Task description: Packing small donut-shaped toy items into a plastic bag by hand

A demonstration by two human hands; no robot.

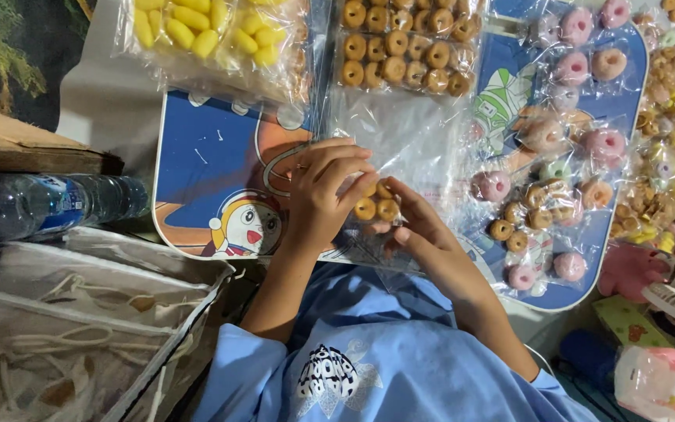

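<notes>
Both the left hand (323, 195) and the right hand (423, 234) are pinching a clear bag (400, 148) holding small brown ring cookies (376, 205), lying on the blue tray (205, 148). A water bottle (48, 203) is lying left of the tray.

We cannot see the whole cluster of small ring cookies (376, 205) at the frame's centre: the left hand (326, 194) covers part of it, so their count stays unclear. The clear bag (408, 148) around them is hard to trace against other plastic. At the top edge, the yellow snacks (197, 27) and brown rings (408, 43) are cut off. At left, the water bottle (41, 203) runs out of frame.
</notes>
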